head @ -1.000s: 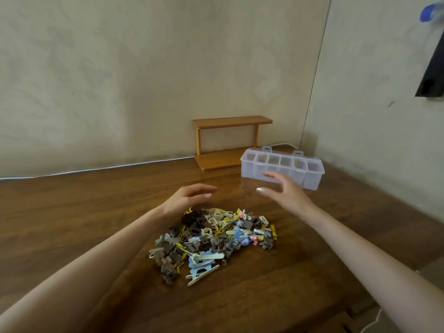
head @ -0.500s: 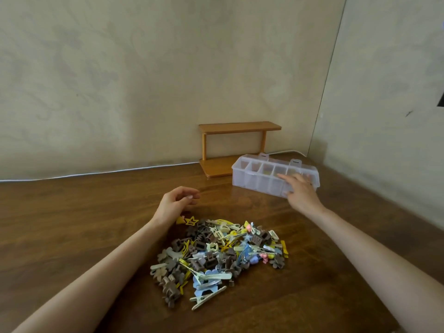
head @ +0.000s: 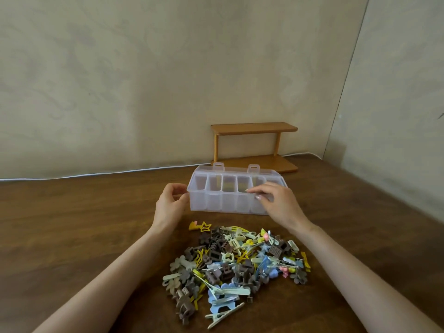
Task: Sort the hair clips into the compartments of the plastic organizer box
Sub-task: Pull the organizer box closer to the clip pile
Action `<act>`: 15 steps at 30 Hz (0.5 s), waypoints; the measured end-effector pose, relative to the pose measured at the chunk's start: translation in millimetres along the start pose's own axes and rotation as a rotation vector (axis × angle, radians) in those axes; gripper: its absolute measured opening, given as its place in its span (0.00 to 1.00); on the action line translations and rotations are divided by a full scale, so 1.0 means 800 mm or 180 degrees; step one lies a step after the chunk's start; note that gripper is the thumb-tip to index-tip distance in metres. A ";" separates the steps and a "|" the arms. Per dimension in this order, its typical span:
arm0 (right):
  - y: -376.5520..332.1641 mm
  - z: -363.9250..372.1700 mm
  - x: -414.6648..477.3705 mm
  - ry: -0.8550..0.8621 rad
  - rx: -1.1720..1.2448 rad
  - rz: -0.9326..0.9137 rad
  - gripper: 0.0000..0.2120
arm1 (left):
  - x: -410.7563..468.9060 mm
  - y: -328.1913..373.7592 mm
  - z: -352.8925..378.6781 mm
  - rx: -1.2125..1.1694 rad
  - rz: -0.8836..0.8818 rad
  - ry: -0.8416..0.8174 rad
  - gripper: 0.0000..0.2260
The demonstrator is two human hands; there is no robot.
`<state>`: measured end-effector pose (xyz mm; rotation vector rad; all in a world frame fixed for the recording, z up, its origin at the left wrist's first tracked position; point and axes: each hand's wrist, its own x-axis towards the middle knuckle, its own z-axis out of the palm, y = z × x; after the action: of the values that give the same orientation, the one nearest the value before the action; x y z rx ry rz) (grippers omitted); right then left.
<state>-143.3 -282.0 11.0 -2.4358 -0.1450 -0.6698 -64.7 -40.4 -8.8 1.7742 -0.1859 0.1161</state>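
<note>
A clear plastic organizer box with several compartments stands on the wooden table, square to me, its lid shut with two latches at the back. My left hand grips its left end. My right hand holds the front right part of its top edge. In front of the box lies a heap of hair clips in brown, yellow, pale blue, cream and pink. The compartments look empty through the plastic.
A small two-tier wooden shelf stands behind the box against the wall. A white cable runs along the table's back edge. A second wall closes in on the right.
The box has come from the far right, by the shelf, to the middle just behind the clip heap. My left hand has risen from the table and taken hold of the box's left end.
</note>
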 end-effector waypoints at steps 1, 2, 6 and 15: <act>0.001 0.003 -0.001 0.0006 0.0029 -0.0037 0.15 | -0.001 0.001 0.000 0.0033 0.0067 0.0009 0.09; 0.003 0.006 -0.003 0.0037 -0.0011 -0.0096 0.15 | -0.002 0.002 0.000 0.0062 0.0137 0.0018 0.11; 0.007 0.008 -0.014 0.0984 -0.0792 -0.0751 0.13 | 0.001 0.004 0.004 0.0622 0.0500 -0.0065 0.13; -0.031 0.024 -0.035 -0.0508 -0.0928 -0.0127 0.10 | -0.001 0.017 0.003 0.1630 0.0809 -0.0222 0.10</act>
<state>-165.8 -249.7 -3.3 -2.7739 -0.1704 -0.5445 -68.5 -45.6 3.7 2.2595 -0.4650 0.3065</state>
